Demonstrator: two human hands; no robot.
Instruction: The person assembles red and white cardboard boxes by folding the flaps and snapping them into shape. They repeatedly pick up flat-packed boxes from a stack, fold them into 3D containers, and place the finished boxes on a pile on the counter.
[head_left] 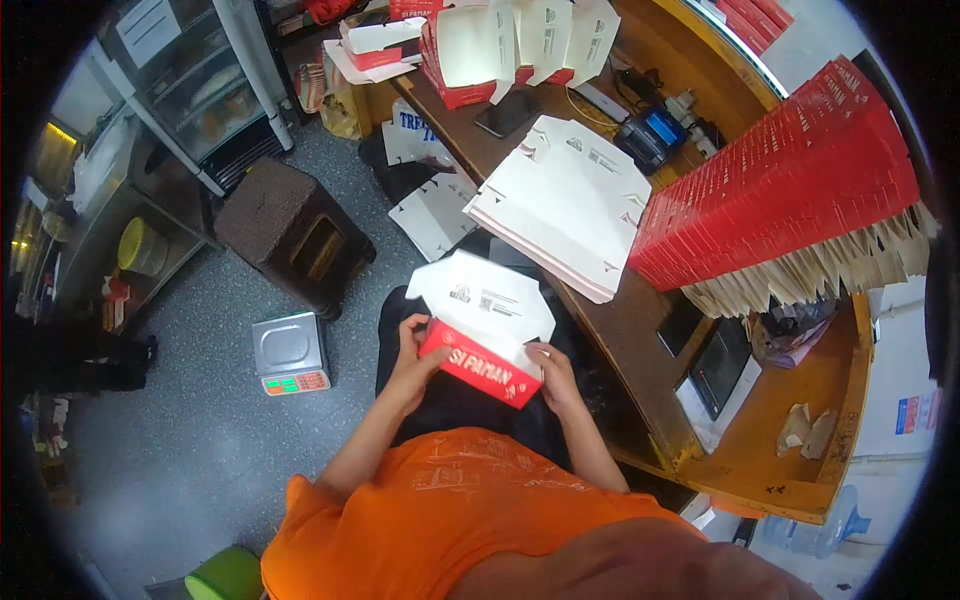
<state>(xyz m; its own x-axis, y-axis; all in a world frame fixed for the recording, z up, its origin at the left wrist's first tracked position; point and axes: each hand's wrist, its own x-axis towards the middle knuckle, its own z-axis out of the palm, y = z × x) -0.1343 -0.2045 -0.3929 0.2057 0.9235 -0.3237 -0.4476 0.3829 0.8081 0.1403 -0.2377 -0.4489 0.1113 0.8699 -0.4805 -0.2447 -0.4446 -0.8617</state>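
Beside the desk (635, 360), we are holding a red-and-white carton (485, 368) between our left hand (413, 360) and right hand (554, 374), its white lid (485, 298) standing open.

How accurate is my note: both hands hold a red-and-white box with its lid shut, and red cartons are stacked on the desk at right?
The lid is open, not shut: the head view shows it spread out beyond the box. The left hand and right hand do hold the box, and red cartons are stacked on the desk at right.
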